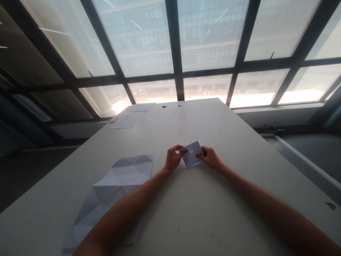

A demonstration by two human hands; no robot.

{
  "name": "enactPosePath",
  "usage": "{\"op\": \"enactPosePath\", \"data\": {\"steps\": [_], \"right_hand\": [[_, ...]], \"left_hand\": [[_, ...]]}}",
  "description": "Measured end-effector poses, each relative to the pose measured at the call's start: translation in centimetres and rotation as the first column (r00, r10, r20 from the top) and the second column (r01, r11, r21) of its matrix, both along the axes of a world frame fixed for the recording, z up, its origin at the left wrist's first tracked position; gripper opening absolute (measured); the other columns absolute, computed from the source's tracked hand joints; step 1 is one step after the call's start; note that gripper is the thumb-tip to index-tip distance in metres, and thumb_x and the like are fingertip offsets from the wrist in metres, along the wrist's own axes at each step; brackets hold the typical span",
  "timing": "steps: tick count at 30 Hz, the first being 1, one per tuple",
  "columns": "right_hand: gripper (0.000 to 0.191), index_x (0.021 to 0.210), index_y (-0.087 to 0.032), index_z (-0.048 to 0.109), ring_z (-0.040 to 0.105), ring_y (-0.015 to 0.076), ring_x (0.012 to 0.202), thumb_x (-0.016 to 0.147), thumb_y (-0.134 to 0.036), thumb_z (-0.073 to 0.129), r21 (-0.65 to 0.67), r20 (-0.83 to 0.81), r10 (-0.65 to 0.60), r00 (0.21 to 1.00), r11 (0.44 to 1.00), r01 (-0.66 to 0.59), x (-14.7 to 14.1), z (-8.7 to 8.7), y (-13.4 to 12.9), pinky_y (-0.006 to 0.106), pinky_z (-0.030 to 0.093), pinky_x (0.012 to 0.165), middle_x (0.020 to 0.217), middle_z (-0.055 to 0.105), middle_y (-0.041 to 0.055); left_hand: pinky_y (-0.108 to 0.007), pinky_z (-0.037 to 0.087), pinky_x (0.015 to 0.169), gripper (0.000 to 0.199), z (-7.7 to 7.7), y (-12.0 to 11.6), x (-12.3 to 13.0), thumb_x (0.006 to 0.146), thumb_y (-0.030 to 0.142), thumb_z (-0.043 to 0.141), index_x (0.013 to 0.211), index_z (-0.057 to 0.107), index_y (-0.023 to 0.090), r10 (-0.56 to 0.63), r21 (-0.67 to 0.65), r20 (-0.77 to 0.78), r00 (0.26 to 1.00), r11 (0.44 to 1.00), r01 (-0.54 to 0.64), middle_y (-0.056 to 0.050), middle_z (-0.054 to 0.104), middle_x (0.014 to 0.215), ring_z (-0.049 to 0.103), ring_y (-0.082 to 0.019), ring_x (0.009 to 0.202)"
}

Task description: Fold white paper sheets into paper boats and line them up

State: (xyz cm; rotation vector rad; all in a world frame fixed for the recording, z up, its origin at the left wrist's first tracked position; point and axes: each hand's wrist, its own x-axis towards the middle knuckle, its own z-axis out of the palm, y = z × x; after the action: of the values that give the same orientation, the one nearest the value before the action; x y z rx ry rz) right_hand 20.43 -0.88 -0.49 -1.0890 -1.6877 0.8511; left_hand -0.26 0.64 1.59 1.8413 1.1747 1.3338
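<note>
A small folded piece of white paper (192,160) is held up a little over the table, tilted, between my two hands. My left hand (174,157) pinches its left corner with thumb and fingers. On the opposite side my right hand (209,156) grips the paper's right edge, thumb lying on the near face. Fingers behind the paper are partly hidden. Left of my hands lies a large unfolded sheet of creased paper (124,174), partly covered by my left forearm.
The long white table (202,117) reaches toward a wall of windows (205,32). Flat white sheets (124,120) lie at its far left. Two small holes show near the far edge. A white bar (306,158) and a dark cable (270,128) are beyond the right edge.
</note>
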Motion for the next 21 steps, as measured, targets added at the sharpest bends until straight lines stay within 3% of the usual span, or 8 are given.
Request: {"op": "enactPosePath", "data": {"steps": [3, 5, 9, 14, 21], "right_hand": [[0.018, 0.085, -0.017, 0.066, 0.055, 0.0167, 0.068, 0.084, -0.035, 0.062, 0.127, 0.048, -0.116, 0.992, 0.986, 0.109, 0.0, 0.4, -0.6, 0.028, 0.044, 0.063, 0.074, 0.064, 0.0007], [0.018, 0.087, -0.019, 0.066, 0.057, 0.0188, 0.076, 0.089, -0.035, 0.058, 0.265, 0.089, -0.203, 0.975, 0.948, 0.173, 0.0, 0.9, -1.1, 0.031, 0.047, 0.072, 0.08, 0.066, 0.0032], [0.021, 0.099, -0.022, 0.068, 0.06, 0.0217, 0.092, 0.097, -0.028, 0.048, 0.471, 0.258, -0.2, 0.945, 0.88, 0.058, 0.5, 1.6, -1.7, 0.037, 0.046, 0.089, 0.095, 0.069, 0.0082], [0.03, 0.117, -0.021, 0.064, 0.057, 0.0241, 0.1, 0.098, -0.019, 0.04, 0.488, 0.48, -0.164, 0.862, 0.866, -0.107, 0.9, 2.1, -1.5, 0.041, 0.043, 0.094, 0.105, 0.069, 0.0107], [0.027, 0.108, -0.02, 0.065, 0.053, 0.024, 0.098, 0.097, -0.016, 0.04, 0.529, 0.505, -0.208, 0.838, 0.842, -0.11, 1.2, 2.3, -1.3, 0.04, 0.042, 0.092, 0.1, 0.066, 0.0095]], "left_hand": [[-0.03, 0.05, 0.074, 0.024, 0.6, -0.7, 0.1, 0.082, 0.042, 0.071, 0.082, 0.071, 0.018, 0.055, 0.104, -0.001, 0.998, 0.993, -0.055, -0.002, 0.072, 0.08, 0.065, -0.018, 0.077], [-0.031, 0.05, 0.077, 0.024, 0.9, -1.1, 0.1, 0.084, 0.043, 0.07, 0.081, 0.07, 0.02, 0.075, 0.196, -0.015, 0.997, 0.978, -0.07, -0.002, 0.071, 0.081, 0.064, -0.018, 0.078], [-0.036, 0.048, 0.086, 0.023, 1.1, -1.5, 0.0, 0.088, 0.044, 0.067, 0.082, 0.07, 0.022, 0.099, 0.342, -0.109, 0.989, 0.938, -0.056, -0.003, 0.07, 0.084, 0.064, -0.019, 0.084], [-0.036, 0.045, 0.089, 0.026, 0.9, -1.3, -0.1, 0.096, 0.044, 0.056, 0.087, 0.07, 0.024, 0.146, 0.347, -0.256, 0.956, 0.936, -0.05, -0.004, 0.071, 0.089, 0.064, -0.02, 0.09], [-0.034, 0.042, 0.089, 0.022, 0.7, -1.2, -0.2, 0.098, 0.037, 0.054, 0.095, 0.071, 0.024, 0.125, 0.371, -0.425, 0.897, 0.927, 0.046, -0.004, 0.072, 0.095, 0.062, -0.02, 0.094]]}}
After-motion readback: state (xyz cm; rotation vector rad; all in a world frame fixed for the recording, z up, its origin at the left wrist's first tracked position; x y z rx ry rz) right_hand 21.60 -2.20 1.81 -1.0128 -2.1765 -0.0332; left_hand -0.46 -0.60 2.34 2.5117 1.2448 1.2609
